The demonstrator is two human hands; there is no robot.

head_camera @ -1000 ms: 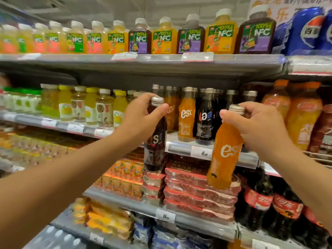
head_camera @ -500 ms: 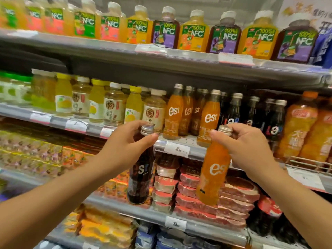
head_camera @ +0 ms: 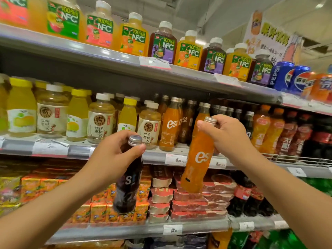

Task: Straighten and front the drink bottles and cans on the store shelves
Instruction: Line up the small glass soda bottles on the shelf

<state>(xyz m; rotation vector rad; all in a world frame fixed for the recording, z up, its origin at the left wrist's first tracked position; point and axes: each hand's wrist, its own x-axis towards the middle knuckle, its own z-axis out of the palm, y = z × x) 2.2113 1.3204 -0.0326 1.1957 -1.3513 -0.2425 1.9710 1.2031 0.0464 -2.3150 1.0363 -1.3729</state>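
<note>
While each hand grips one, two est bottles [head_camera: 127, 178] hang off-shelf.

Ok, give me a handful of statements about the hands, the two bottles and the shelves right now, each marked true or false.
1. The left hand grips a dark est bottle near its cap. True.
2. The right hand is empty. False: it holds an orange est bottle by the neck.
3. Both held bottles stand on the shelf. False: both hang in the air before it.
4. NFC juice bottles line the top shelf. True.
</note>
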